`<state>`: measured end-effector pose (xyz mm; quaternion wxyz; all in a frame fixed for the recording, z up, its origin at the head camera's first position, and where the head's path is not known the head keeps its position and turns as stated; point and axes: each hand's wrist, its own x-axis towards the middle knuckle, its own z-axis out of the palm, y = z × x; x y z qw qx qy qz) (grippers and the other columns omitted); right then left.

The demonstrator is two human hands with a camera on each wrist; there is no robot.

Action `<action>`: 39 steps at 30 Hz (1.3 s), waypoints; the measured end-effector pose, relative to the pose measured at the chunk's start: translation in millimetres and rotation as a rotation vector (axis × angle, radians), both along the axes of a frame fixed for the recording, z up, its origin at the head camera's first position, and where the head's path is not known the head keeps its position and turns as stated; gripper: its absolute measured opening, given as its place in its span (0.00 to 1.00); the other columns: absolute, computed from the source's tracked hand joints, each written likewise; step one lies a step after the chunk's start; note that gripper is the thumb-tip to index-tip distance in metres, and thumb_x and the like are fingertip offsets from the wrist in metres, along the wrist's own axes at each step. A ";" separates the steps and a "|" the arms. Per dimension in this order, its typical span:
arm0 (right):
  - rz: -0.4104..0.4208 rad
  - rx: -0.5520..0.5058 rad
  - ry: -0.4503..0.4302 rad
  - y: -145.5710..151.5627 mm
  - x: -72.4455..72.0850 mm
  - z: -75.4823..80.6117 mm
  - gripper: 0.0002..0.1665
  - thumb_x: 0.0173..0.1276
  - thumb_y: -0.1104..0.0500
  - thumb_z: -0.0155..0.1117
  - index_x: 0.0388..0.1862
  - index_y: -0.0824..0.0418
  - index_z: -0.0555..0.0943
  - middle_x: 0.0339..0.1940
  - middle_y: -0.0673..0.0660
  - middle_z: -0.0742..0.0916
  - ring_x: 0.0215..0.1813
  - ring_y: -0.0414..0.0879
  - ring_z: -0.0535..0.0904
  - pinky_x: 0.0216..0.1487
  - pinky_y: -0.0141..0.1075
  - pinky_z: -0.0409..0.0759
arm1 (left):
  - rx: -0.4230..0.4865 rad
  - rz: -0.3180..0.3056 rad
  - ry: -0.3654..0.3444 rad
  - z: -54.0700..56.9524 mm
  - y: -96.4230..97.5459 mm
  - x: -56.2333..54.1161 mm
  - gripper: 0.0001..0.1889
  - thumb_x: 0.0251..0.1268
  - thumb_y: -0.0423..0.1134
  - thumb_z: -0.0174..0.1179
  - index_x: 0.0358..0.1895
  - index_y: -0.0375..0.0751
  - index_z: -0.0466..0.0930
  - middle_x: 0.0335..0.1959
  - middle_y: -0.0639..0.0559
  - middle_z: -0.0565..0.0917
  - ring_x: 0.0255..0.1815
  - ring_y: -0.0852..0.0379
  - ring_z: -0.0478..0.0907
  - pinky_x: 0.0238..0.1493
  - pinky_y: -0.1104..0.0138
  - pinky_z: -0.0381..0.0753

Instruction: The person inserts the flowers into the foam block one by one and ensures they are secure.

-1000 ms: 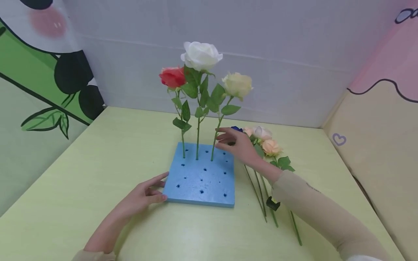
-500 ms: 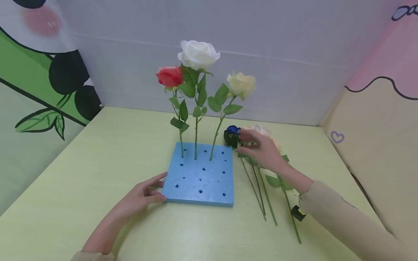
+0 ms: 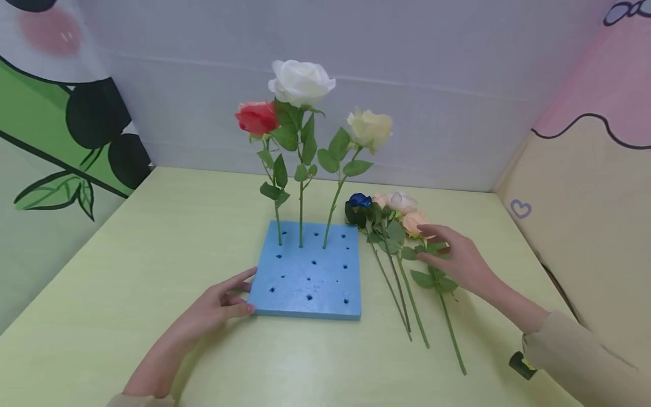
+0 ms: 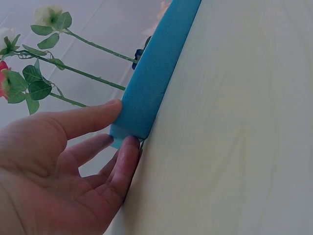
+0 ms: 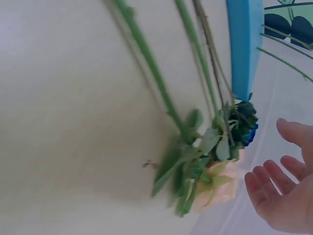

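A blue foam board (image 3: 305, 285) dotted with holes lies on the table. Red (image 3: 257, 117), white (image 3: 302, 83) and cream (image 3: 370, 130) artificial roses stand in it, the cream one leaning right. My left hand (image 3: 216, 308) holds the board's near left corner; in the left wrist view, the thumb and fingertips (image 4: 128, 144) meet that corner. My right hand (image 3: 460, 261), fingers spread and holding nothing, hovers by a peach rose (image 3: 414, 224) on the table. In the right wrist view that rose's green stem (image 5: 151, 68) and leaves lie beside the hand.
Further loose roses lie right of the board, among them a blue rose (image 3: 360, 200) and a pale pink rose (image 3: 402, 202), stems toward me. A white wall covering (image 3: 432, 113) rises behind the table. A painted panel (image 3: 585, 215) borders the right side.
My right hand has moved right and down, from beside the cream rose's stem to over the peach rose. The left hand stays at the board; the view has shifted slightly.
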<state>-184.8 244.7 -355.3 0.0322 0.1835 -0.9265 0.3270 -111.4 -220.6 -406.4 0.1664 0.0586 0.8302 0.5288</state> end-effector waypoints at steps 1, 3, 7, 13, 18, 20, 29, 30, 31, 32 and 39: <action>-0.002 0.007 -0.001 2.8 2.2 -2.1 0.35 0.64 0.61 0.70 0.70 0.63 0.71 0.65 0.65 0.80 0.59 0.62 0.80 0.54 0.53 0.80 | -0.001 0.001 -0.001 -0.2 -0.2 0.0 0.40 0.64 0.39 0.66 0.78 0.47 0.56 0.64 0.35 0.73 0.47 0.56 0.83 0.52 0.62 0.72; -0.007 0.026 -0.002 8.4 6.7 -6.7 0.35 0.64 0.60 0.71 0.69 0.63 0.71 0.64 0.66 0.80 0.58 0.62 0.80 0.53 0.52 0.81 | 0.000 0.005 -0.006 -0.3 -0.3 -0.1 0.40 0.64 0.39 0.66 0.78 0.47 0.56 0.65 0.35 0.73 0.47 0.56 0.83 0.53 0.62 0.71; -0.020 0.063 0.000 19.8 16.7 -15.6 0.35 0.63 0.60 0.72 0.68 0.64 0.72 0.58 0.66 0.82 0.55 0.61 0.81 0.50 0.50 0.82 | -0.008 0.005 -0.007 -0.9 -0.2 -0.6 0.40 0.64 0.40 0.66 0.78 0.48 0.56 0.66 0.35 0.73 0.48 0.56 0.82 0.53 0.62 0.71; -0.060 0.064 -0.046 35.8 31.0 -27.2 0.34 0.63 0.57 0.72 0.65 0.66 0.72 0.46 0.61 0.82 0.48 0.54 0.82 0.43 0.37 0.83 | -0.006 0.016 -0.014 -1.2 1.1 0.8 0.41 0.64 0.40 0.66 0.78 0.48 0.56 0.67 0.35 0.72 0.48 0.56 0.81 0.52 0.62 0.70; -0.101 0.033 -0.159 45.6 40.0 -37.6 0.32 0.68 0.51 0.67 0.65 0.64 0.72 0.45 0.58 0.83 0.45 0.48 0.83 0.37 0.30 0.80 | 0.004 0.008 -0.017 -1.3 2.0 2.4 0.41 0.64 0.40 0.66 0.78 0.47 0.56 0.66 0.34 0.72 0.48 0.55 0.81 0.51 0.63 0.71; -0.099 0.039 -0.179 47.2 41.2 -39.9 0.31 0.69 0.50 0.66 0.64 0.64 0.73 0.45 0.57 0.84 0.45 0.48 0.83 0.37 0.31 0.79 | 0.009 0.008 -0.009 -1.5 1.7 2.7 0.41 0.64 0.40 0.66 0.78 0.47 0.57 0.66 0.34 0.72 0.48 0.55 0.81 0.52 0.63 0.71; -0.092 0.097 -0.236 48.1 39.2 -39.6 0.31 0.65 0.49 0.69 0.62 0.63 0.76 0.41 0.54 0.86 0.45 0.45 0.81 0.38 0.32 0.77 | -0.001 0.021 -0.004 -1.6 -0.9 0.8 0.40 0.64 0.40 0.66 0.78 0.48 0.57 0.66 0.35 0.73 0.48 0.55 0.81 0.54 0.62 0.72; -0.094 0.103 -0.240 48.6 39.7 -39.8 0.31 0.65 0.48 0.69 0.62 0.63 0.76 0.41 0.53 0.86 0.45 0.44 0.81 0.38 0.32 0.77 | -0.003 0.022 -0.004 -1.4 -1.0 0.3 0.40 0.64 0.40 0.66 0.78 0.49 0.57 0.66 0.35 0.73 0.48 0.55 0.81 0.53 0.62 0.72; -0.096 0.105 -0.246 49.2 40.5 -39.7 0.32 0.65 0.48 0.69 0.62 0.63 0.76 0.41 0.53 0.86 0.44 0.44 0.81 0.37 0.31 0.77 | -0.003 0.024 -0.006 -1.2 -0.9 0.1 0.40 0.64 0.39 0.66 0.78 0.49 0.57 0.66 0.35 0.73 0.48 0.55 0.81 0.53 0.62 0.72; -0.093 0.103 -0.251 50.0 41.2 -39.5 0.32 0.65 0.48 0.69 0.62 0.64 0.75 0.41 0.54 0.86 0.44 0.44 0.81 0.37 0.32 0.77 | -0.002 0.023 -0.006 -1.4 -1.0 -0.2 0.40 0.64 0.40 0.66 0.78 0.49 0.57 0.66 0.35 0.73 0.48 0.55 0.81 0.53 0.62 0.71; -0.096 0.095 -0.313 55.9 48.6 -40.2 0.32 0.65 0.49 0.69 0.61 0.65 0.75 0.40 0.53 0.85 0.40 0.39 0.80 0.34 0.30 0.77 | 0.007 0.010 -0.008 -4.3 -1.8 -0.4 0.40 0.64 0.40 0.66 0.78 0.47 0.57 0.65 0.35 0.73 0.47 0.55 0.82 0.52 0.63 0.71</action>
